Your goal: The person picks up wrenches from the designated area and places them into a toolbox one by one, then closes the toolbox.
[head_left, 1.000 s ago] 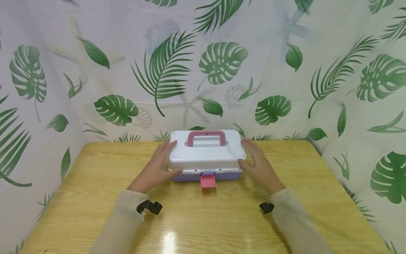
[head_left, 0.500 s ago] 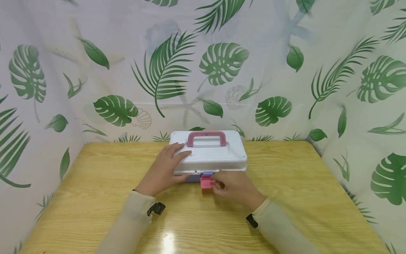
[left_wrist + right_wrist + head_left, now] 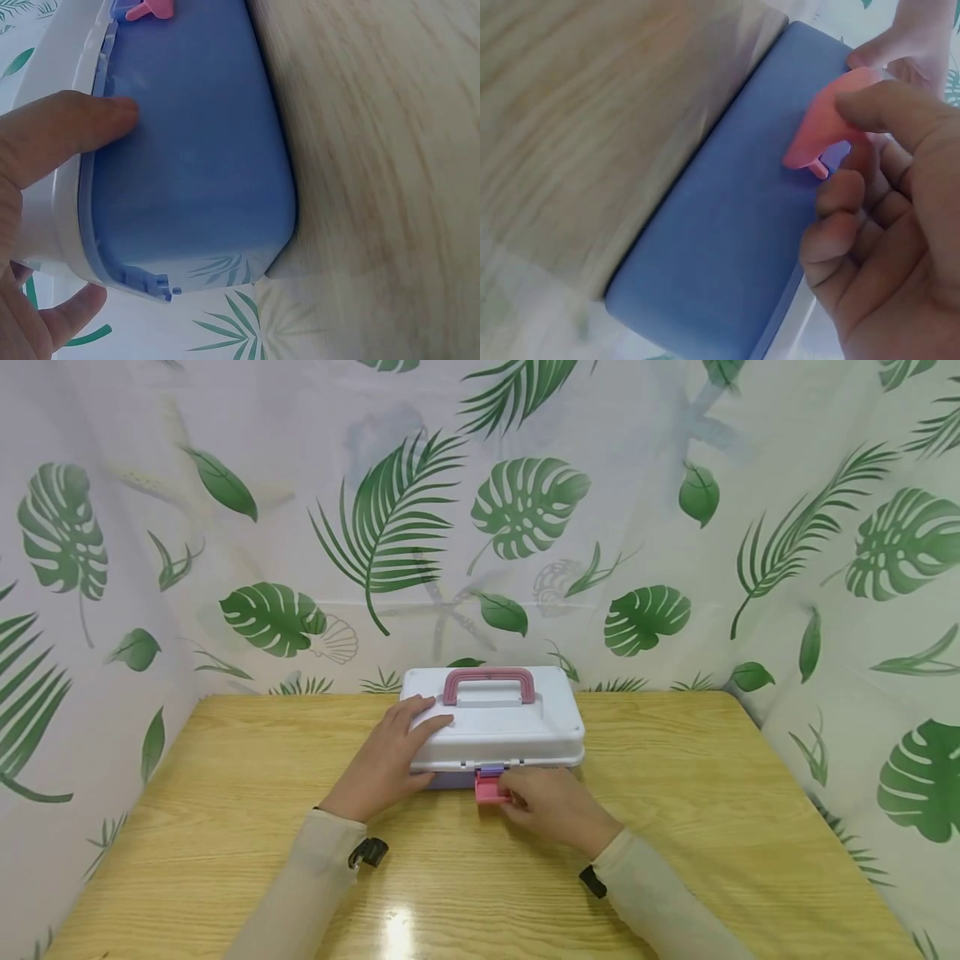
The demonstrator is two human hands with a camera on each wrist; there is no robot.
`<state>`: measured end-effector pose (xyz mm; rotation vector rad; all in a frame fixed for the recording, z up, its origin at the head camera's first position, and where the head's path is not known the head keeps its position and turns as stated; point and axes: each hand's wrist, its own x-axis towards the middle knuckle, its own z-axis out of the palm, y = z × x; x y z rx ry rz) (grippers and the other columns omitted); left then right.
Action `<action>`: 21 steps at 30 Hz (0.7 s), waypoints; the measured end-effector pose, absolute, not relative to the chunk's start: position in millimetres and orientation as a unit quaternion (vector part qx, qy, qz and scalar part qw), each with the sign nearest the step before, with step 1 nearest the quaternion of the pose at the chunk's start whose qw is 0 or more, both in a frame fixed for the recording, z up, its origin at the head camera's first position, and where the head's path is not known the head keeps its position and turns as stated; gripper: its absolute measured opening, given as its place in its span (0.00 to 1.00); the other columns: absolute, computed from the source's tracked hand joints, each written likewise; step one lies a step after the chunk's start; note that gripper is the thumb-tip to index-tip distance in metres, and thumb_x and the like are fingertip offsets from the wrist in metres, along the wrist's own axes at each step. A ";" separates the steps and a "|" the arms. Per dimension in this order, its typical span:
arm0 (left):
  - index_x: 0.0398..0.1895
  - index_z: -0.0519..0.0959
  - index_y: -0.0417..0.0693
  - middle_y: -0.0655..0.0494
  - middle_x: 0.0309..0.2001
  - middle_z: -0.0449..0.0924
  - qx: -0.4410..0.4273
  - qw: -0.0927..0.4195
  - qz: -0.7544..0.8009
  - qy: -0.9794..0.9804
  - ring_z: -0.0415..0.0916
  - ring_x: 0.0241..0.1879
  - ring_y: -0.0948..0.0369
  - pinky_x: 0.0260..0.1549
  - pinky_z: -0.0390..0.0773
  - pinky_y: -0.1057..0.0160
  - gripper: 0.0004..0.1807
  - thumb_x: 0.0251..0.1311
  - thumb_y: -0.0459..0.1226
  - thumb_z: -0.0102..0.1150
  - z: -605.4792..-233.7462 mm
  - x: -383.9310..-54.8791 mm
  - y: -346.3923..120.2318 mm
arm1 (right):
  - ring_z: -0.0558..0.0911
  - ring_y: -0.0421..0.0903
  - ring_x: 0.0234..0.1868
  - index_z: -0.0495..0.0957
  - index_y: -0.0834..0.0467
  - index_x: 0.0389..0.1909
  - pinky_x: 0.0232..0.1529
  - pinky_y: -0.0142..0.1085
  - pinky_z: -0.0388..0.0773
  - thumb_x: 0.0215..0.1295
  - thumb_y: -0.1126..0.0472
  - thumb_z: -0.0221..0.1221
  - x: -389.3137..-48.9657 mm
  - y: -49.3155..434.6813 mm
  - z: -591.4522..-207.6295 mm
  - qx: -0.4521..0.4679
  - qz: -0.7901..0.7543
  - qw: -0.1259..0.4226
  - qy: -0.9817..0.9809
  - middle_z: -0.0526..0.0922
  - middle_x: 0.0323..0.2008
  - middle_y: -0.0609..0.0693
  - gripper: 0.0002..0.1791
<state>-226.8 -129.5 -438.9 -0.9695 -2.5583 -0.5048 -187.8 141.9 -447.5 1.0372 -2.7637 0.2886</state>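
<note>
A storage box with a white lid [image 3: 510,727] and a purple-blue base [image 3: 195,135] sits on the table, lid down. On the lid is a pink handle [image 3: 489,675]. My left hand [image 3: 386,756] grips the box's left front corner, its fingers over the lid and its thumb on the front wall. At the middle of the front, a pink latch [image 3: 829,120] tilts outward from the box. My right hand [image 3: 558,802] pinches it, with the thumb on the latch's outer face and the other fingers curled behind.
The box stands near the back edge of the wooden table [image 3: 465,877]. Behind and at both sides hangs a white curtain [image 3: 420,635] with green leaf prints. A black band [image 3: 367,852] shows at my left wrist.
My right hand has left the box's right side and taken hold of the latch at the front. My left hand has shifted right, further onto the lid. The box stays in place.
</note>
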 end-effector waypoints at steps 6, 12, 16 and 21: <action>0.68 0.63 0.62 0.52 0.71 0.52 -0.342 0.182 -0.180 -0.904 0.49 0.69 0.53 0.67 0.57 0.51 0.45 0.44 0.44 0.74 -441.0 -227.6 -129.4 | 0.70 0.36 0.27 0.76 0.50 0.31 0.27 0.28 0.70 0.55 0.60 0.62 -189.0 144.7 -436.0 0.370 0.134 0.185 -0.901 0.72 0.26 0.38 0.05; 0.68 0.63 0.63 0.54 0.71 0.52 -0.334 0.176 -0.188 -0.906 0.49 0.69 0.54 0.66 0.59 0.52 0.43 0.46 0.44 0.73 -440.2 -226.4 -129.2 | 0.72 0.43 0.35 0.78 0.54 0.41 0.36 0.34 0.73 0.56 0.61 0.62 -194.7 142.9 -437.0 0.377 0.118 0.254 -0.883 0.74 0.35 0.45 0.11; 0.68 0.63 0.64 0.54 0.71 0.52 -0.331 0.171 -0.191 -0.908 0.49 0.69 0.55 0.66 0.60 0.52 0.43 0.47 0.44 0.73 -440.0 -226.9 -127.9 | 0.73 0.45 0.37 0.79 0.54 0.41 0.39 0.36 0.74 0.55 0.64 0.63 -195.3 141.7 -442.3 0.386 0.103 0.271 -0.875 0.75 0.38 0.48 0.11; 0.66 0.64 0.63 0.55 0.71 0.52 -0.323 0.163 -0.193 -0.912 0.48 0.70 0.55 0.66 0.60 0.53 0.42 0.47 0.43 0.73 -439.7 -226.1 -127.7 | 0.72 0.48 0.44 0.77 0.52 0.46 0.46 0.40 0.73 0.56 0.57 0.64 -192.4 139.4 -449.2 0.386 0.072 0.268 -0.880 0.74 0.45 0.51 0.16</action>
